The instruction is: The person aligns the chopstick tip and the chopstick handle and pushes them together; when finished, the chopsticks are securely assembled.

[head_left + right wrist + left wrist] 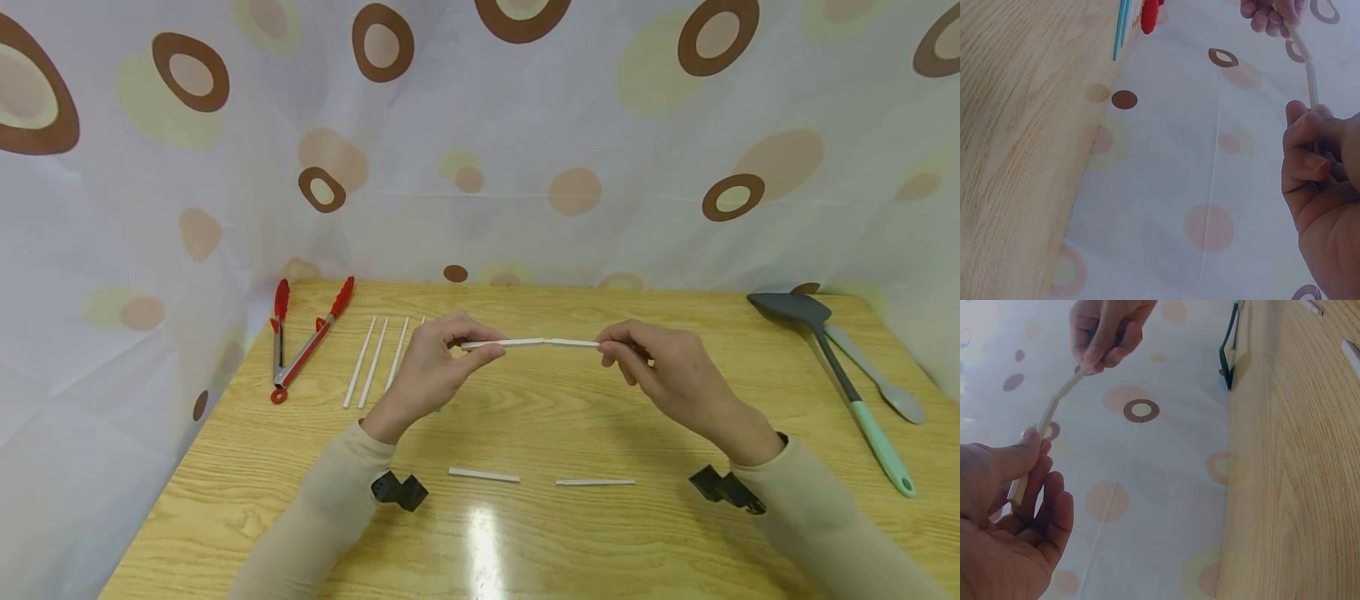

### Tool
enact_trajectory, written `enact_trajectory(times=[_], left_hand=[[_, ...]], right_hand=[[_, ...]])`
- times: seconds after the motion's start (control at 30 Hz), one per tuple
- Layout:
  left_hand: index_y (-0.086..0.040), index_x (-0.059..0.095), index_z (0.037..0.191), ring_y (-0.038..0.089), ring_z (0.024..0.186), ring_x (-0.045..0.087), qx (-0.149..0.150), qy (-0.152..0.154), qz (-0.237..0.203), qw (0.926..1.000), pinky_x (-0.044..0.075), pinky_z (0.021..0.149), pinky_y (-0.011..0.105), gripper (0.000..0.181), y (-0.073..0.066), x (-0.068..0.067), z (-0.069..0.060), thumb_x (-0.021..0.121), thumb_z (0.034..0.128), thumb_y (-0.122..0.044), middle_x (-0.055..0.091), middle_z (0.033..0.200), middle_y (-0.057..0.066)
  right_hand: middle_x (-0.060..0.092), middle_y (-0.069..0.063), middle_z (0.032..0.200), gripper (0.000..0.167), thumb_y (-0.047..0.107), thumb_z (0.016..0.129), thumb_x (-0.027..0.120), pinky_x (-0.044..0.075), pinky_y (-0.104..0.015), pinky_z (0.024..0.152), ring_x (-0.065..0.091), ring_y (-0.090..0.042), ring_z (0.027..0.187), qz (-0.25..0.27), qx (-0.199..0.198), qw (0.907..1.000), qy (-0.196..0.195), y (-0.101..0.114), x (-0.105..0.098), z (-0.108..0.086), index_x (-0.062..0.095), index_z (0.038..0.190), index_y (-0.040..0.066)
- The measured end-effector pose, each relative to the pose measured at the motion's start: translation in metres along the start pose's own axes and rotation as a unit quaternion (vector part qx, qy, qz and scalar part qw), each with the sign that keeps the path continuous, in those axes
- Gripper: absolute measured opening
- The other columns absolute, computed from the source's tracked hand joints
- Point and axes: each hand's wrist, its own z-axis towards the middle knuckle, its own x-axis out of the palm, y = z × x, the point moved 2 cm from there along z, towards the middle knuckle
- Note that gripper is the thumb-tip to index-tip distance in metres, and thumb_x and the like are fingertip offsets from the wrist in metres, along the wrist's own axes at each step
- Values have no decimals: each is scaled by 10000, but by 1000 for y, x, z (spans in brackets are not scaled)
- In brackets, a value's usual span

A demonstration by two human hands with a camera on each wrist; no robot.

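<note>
Both hands hold a thin white stick [517,342] level above the table, one at each end. It is kinked near its middle, and the bend also shows in the left wrist view; whether the halves are still joined I cannot tell. My left hand [442,358] pinches the left part between thumb and fingers, with the stick's end poking out past the thumb [1016,453]. The right part's end is pinched by my right hand [663,367], whose curled fingers hide that tip in the right wrist view. Two short white stick pieces [483,475] [595,482] lie on the table nearer the body.
Several long white sticks [372,362] lie side by side left of the left hand, with teal sticks [1120,28] near them. Red-tipped tongs [307,346] lie spread at far left. A dark spatula [840,367] and a grey spoon [873,375] are at right. A patterned curtain [510,225] backs the table.
</note>
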Motion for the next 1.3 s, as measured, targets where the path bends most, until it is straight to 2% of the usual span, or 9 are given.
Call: enact_trajectory(times=[0.13,0.47,0.57,0.67,0.77,0.87,0.97,1.1,1.3], left_hand=[[-137,784,1011,131,826,568,12,-4,-5,10000,471,754,372,128,-1,0,0,749,897,-184,671,914,-33],[-141,787,974,87,823,587,321,36,241,9992,487,737,331,100,-3,2,1,777,875,-157,655,883,-85],[-136,787,962,91,813,576,373,17,201,9991,475,732,327,94,-4,3,1,782,870,-150,650,871,-86],[-139,787,967,97,823,571,377,5,119,9992,469,741,329,94,-5,5,0,778,875,-155,651,883,-85],[-136,785,974,104,831,569,381,-30,-50,9993,470,756,329,94,-5,8,-2,771,882,-147,650,892,-83],[-115,781,976,121,853,591,485,-77,-347,9982,496,794,331,90,-5,9,-3,759,890,-125,656,898,-62],[-76,777,973,149,844,595,535,-88,-693,9961,510,801,340,90,-7,10,-4,751,887,-73,660,894,-23],[-18,771,959,171,770,561,564,-142,-785,9952,500,763,327,99,-15,11,-5,749,865,6,668,862,42],[68,749,913,187,762,583,662,-281,-623,9955,491,730,369,81,-43,8,-6,736,837,94,667,832,129]], right_hand=[[627,87,774,206,-94,882,678,343,-146,480,438,8,556,40,100,9999,45,0,-1,0,687,1017,62],[626,83,755,103,8,920,687,365,-146,483,432,24,542,-69,-97,9999,93,2,-3,2,705,1005,63],[605,105,744,99,11,906,707,367,-144,475,439,22,530,46,40,9999,137,3,-3,2,703,983,72],[590,126,741,114,2,898,717,382,-159,469,458,5,515,447,491,9978,90,5,-3,0,697,964,93],[588,105,727,152,-59,883,708,383,-188,449,479,-30,500,1060,981,9894,-140,9,-1,-1,684,943,79],[619,68,738,163,-114,875,685,367,-200,415,517,-63,499,1563,1116,9808,-347,10,3,-3,672,935,36],[654,30,749,169,-130,874,675,339,-194,394,565,-79,514,1774,1149,9763,-472,10,4,-5,676,929,29],[683,-12,746,205,-162,865,662,406,-196,414,616,-113,532,2004,1147,9712,-581,10,4,-6,679,929,32],[680,-30,719,271,-269,794,652,499,-220,470,634,-128,530,2105,992,9696,-754,16,4,-1,670,901,-20]])
